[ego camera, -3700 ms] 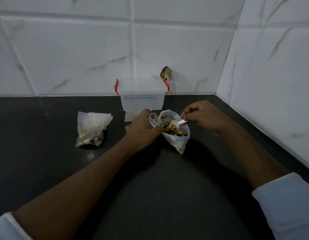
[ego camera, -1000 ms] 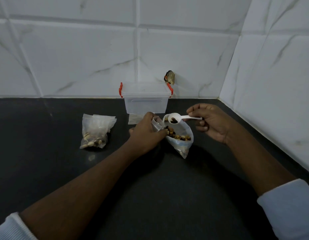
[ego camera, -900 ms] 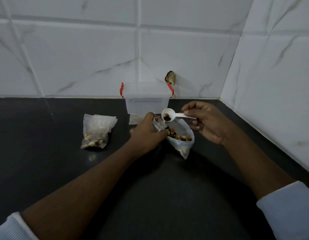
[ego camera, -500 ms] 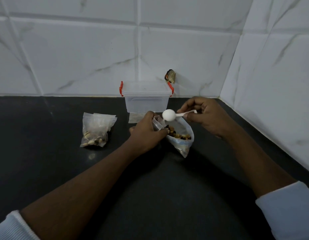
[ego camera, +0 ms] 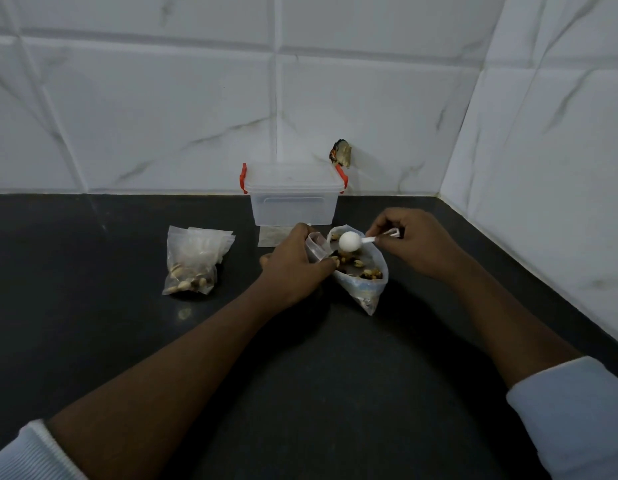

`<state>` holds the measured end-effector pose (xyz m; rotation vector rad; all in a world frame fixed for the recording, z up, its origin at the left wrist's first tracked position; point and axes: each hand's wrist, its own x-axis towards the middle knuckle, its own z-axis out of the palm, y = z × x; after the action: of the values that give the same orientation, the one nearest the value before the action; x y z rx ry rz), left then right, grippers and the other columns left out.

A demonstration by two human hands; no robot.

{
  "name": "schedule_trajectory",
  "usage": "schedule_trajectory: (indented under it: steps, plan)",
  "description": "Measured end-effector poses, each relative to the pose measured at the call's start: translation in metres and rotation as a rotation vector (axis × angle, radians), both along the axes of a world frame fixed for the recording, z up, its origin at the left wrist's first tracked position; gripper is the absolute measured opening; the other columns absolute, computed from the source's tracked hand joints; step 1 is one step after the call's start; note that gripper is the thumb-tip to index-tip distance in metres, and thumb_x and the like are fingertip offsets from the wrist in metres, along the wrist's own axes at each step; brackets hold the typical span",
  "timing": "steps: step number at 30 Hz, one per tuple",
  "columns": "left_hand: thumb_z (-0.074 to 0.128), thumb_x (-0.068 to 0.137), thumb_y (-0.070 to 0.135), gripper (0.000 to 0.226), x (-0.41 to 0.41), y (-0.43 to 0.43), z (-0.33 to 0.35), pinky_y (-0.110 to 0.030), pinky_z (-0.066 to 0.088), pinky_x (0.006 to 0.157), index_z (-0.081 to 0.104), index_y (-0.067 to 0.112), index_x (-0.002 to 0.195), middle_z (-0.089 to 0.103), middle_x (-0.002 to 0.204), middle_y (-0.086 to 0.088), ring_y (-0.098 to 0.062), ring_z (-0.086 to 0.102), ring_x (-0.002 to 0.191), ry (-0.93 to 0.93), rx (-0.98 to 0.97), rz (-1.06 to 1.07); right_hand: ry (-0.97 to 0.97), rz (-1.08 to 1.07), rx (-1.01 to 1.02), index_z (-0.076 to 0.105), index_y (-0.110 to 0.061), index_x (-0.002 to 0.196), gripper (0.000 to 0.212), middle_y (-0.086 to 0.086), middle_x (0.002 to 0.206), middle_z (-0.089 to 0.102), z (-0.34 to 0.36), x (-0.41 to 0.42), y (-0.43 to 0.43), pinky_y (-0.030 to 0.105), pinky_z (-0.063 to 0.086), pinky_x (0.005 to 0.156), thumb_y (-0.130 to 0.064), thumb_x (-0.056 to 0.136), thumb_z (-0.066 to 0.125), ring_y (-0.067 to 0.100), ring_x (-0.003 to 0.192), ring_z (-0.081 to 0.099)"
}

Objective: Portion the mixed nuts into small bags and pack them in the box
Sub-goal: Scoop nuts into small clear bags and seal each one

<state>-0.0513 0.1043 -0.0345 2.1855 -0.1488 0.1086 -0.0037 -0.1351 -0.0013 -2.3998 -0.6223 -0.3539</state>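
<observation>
Dim, cool, flat overall. Brightest on tiled wall (ego camera: 196, 109) beyond left hand (ego camera: 293, 268); underexposed on dark surface (ego camera: 93, 358). Small dull glare spot on surface left of hand, nearer viewer. Soft shadow pooled on near side of hand. Bowed, slanting grout lines toward frame edges, wide-lens distortion. Mild softness and noise throughout.

The surroundings

A black, faintly glossy desk (ego camera: 93, 341) fills the lower view. White tiles with grey veins cover the back wall (ego camera: 162, 116) at 12 o'clock and the side wall (ego camera: 560, 168) at 3 o'clock. A small crumpled dark-and-orange scrap (ego camera: 341, 157) sits low on the back wall, near 12 o'clock.
</observation>
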Motion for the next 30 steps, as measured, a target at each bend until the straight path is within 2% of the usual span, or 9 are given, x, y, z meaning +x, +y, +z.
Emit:
schedule_trajectory:
  steps: [5, 8, 13, 17, 19, 22, 25, 28, 30]
  plan:
    - [0.066, 0.075, 0.057, 0.049, -0.001, -0.001, 0.001, -0.057, 0.042, 0.109, 0.044, 0.041, 0.115, 0.059, 0.112, 0.014, -0.017, 0.061, 0.114, 0.004, 0.014, -0.001, 0.039, 0.047, -0.121, 0.073, -0.026, 0.101, 0.016, -0.013, 0.099, 0.071, -0.006, 0.001, 0.014, 0.021, 0.049, 0.075, -0.014, 0.095, 0.065, 0.0, 0.091, 0.064]
    - [0.067, 0.077, 0.056, 0.047, -0.001, 0.0, 0.001, -0.058, 0.042, 0.109, 0.044, 0.042, 0.114, 0.058, 0.108, 0.017, -0.017, 0.061, 0.113, 0.0, 0.023, -0.007, 0.048, 0.019, -0.158, 0.072, -0.026, 0.095, 0.016, -0.011, 0.094, 0.071, 0.003, 0.002, 0.007, 0.027, 0.052, 0.074, -0.012, 0.091, 0.066, 0.004, 0.087, 0.065]
    - [0.062, 0.07, 0.062, 0.051, -0.002, -0.002, 0.003, -0.057, 0.042, 0.109, 0.045, 0.041, 0.113, 0.058, 0.106, 0.021, -0.015, 0.061, 0.111, -0.001, 0.024, -0.01, 0.002, -0.028, -0.033, 0.072, -0.025, 0.092, 0.015, -0.012, 0.085, 0.069, 0.01, -0.003, -0.008, 0.017, 0.04, 0.062, -0.012, 0.091, 0.065, -0.002, 0.072, 0.059]
    - [0.063, 0.07, 0.06, 0.054, -0.001, -0.002, 0.004, -0.058, 0.041, 0.109, 0.046, 0.039, 0.116, 0.06, 0.112, 0.014, -0.017, 0.061, 0.114, 0.006, 0.022, -0.002, 0.037, -0.009, -0.126, 0.071, -0.029, 0.094, 0.015, -0.013, 0.093, 0.069, 0.003, 0.001, 0.0, 0.028, 0.052, 0.072, -0.015, 0.094, 0.064, 0.003, 0.085, 0.064]
    - [0.069, 0.078, 0.055, 0.048, -0.001, -0.001, 0.003, -0.059, 0.041, 0.11, 0.046, 0.038, 0.117, 0.059, 0.114, 0.013, -0.018, 0.061, 0.115, 0.0, 0.017, -0.01, 0.058, -0.012, -0.138, 0.072, -0.029, 0.092, 0.016, -0.013, 0.093, 0.07, 0.007, -0.001, 0.0, 0.028, 0.052, 0.074, -0.015, 0.093, 0.065, 0.003, 0.088, 0.064]
    - [0.073, 0.088, 0.044, 0.041, -0.001, 0.0, 0.002, -0.058, 0.04, 0.11, 0.046, 0.039, 0.118, 0.058, 0.113, 0.014, -0.019, 0.061, 0.116, -0.004, 0.02, -0.006, 0.088, -0.01, -0.089, 0.074, -0.027, 0.089, 0.016, -0.012, 0.09, 0.071, 0.013, -0.004, -0.005, 0.024, 0.046, 0.071, -0.012, 0.09, 0.068, 0.002, 0.085, 0.064]
    - [0.072, 0.087, 0.046, 0.041, 0.0, 0.0, 0.002, -0.059, 0.041, 0.11, 0.045, 0.041, 0.117, 0.056, 0.111, 0.016, -0.018, 0.061, 0.116, -0.015, 0.027, -0.008, 0.134, 0.001, -0.001, 0.076, -0.025, 0.089, 0.014, -0.012, 0.089, 0.073, 0.013, -0.005, -0.005, 0.028, 0.051, 0.075, -0.012, 0.09, 0.069, 0.004, 0.084, 0.067]
    - [0.071, 0.084, 0.049, 0.044, 0.0, 0.0, 0.002, -0.059, 0.041, 0.11, 0.045, 0.04, 0.118, 0.057, 0.113, 0.014, -0.019, 0.06, 0.117, -0.012, 0.023, -0.014, 0.243, 0.028, 0.171, 0.075, -0.014, 0.094, 0.01, -0.017, 0.071, 0.071, 0.008, -0.008, 0.004, 0.016, 0.044, 0.055, -0.008, 0.093, 0.068, -0.001, 0.057, 0.059]
    - [0.073, 0.087, 0.045, 0.044, 0.001, -0.001, 0.001, -0.059, 0.041, 0.11, 0.046, 0.037, 0.121, 0.057, 0.116, 0.011, -0.02, 0.06, 0.117, -0.011, 0.026, -0.005, 0.34, 0.031, 0.294, 0.074, -0.008, 0.097, 0.008, -0.012, 0.063, 0.068, 0.004, -0.01, 0.009, 0.018, 0.036, 0.045, -0.006, 0.095, 0.066, 0.002, 0.045, 0.044]
